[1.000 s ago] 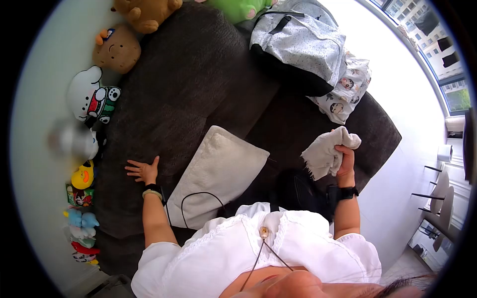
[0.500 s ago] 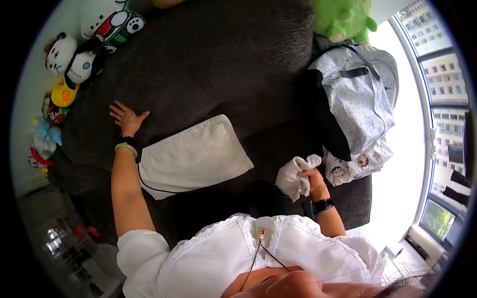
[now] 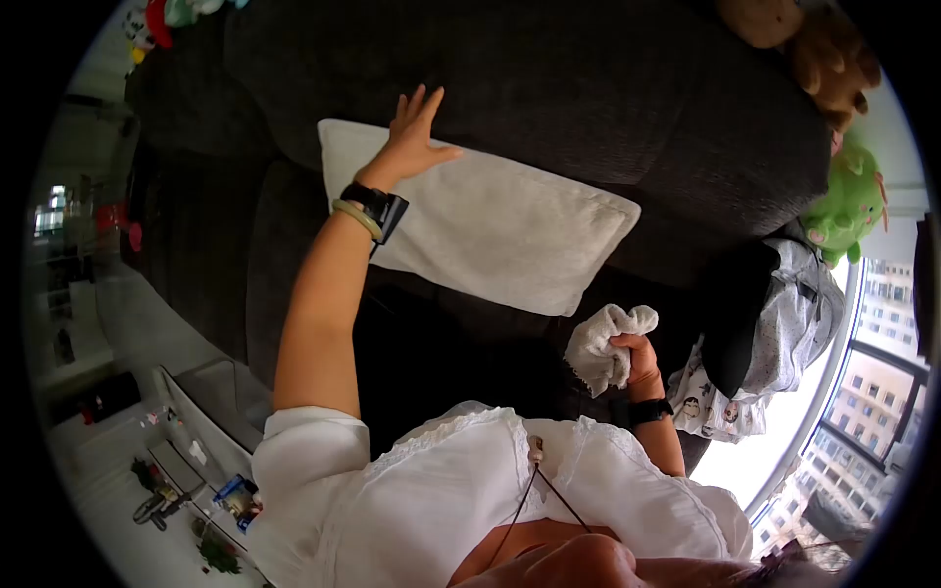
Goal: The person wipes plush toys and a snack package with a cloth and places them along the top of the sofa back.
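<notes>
My left hand (image 3: 412, 137) is spread open over the upper edge of a cream rectangular cushion (image 3: 500, 225), its fingertips reaching onto the dark sofa back (image 3: 549, 78). A black band and a pale bangle circle that wrist. To the right of the cushion, my right hand (image 3: 639, 361) grips a crumpled light beige cloth (image 3: 600, 348), which hangs bunched from the fingers above the dark seat. A black watch is on the right wrist.
At the right are a speckled backpack (image 3: 792, 318), a printed white bag (image 3: 720, 407) and a green plush toy (image 3: 848, 206) beside a window. Brown plush toys (image 3: 833, 64) sit at the upper right. Small toys (image 3: 152, 24) are at the upper left.
The view has swung left, so the backpack now sits farther right. My left hand has gone from the sofa back to the cushion's upper edge. The cloth remains in my right hand.
</notes>
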Demonstrator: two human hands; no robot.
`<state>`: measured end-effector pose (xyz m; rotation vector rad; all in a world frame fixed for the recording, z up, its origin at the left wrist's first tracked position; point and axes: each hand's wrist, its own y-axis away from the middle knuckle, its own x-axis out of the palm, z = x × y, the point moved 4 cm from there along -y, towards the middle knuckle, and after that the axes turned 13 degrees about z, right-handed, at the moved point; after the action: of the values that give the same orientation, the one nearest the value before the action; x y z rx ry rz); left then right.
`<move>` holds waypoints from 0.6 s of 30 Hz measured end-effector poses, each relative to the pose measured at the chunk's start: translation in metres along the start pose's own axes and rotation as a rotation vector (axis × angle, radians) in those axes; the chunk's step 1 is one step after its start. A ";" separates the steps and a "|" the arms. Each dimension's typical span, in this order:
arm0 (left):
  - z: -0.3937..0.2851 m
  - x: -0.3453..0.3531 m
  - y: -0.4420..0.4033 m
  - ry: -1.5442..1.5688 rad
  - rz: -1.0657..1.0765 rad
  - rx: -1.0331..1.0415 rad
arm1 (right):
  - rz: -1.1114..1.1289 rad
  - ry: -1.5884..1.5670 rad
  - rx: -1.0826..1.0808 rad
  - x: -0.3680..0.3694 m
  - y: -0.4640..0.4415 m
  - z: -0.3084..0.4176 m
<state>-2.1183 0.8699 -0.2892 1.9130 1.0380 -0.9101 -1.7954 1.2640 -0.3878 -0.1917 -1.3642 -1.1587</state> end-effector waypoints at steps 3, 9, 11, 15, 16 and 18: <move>0.086 0.058 0.084 -0.005 0.006 -0.171 | -0.040 0.039 -0.003 0.013 0.003 -0.034; 0.236 0.165 0.291 0.269 0.310 -0.603 | -0.180 0.053 0.099 0.097 0.001 -0.140; 0.274 0.185 0.346 0.314 0.410 -0.712 | -0.196 0.099 0.091 0.126 -0.004 -0.170; 0.336 0.196 0.421 0.292 0.619 -0.802 | -0.219 0.182 0.099 0.175 -0.007 -0.210; 0.349 0.199 0.431 0.312 0.689 -0.788 | -0.252 0.178 0.070 0.198 -0.006 -0.220; 0.368 0.201 0.448 0.308 0.802 -0.768 | -0.279 0.163 -0.032 0.232 0.005 -0.242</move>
<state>-1.7222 0.4510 -0.5008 1.5704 0.5451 0.2312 -1.6825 0.9739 -0.2630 0.0724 -1.2541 -1.3973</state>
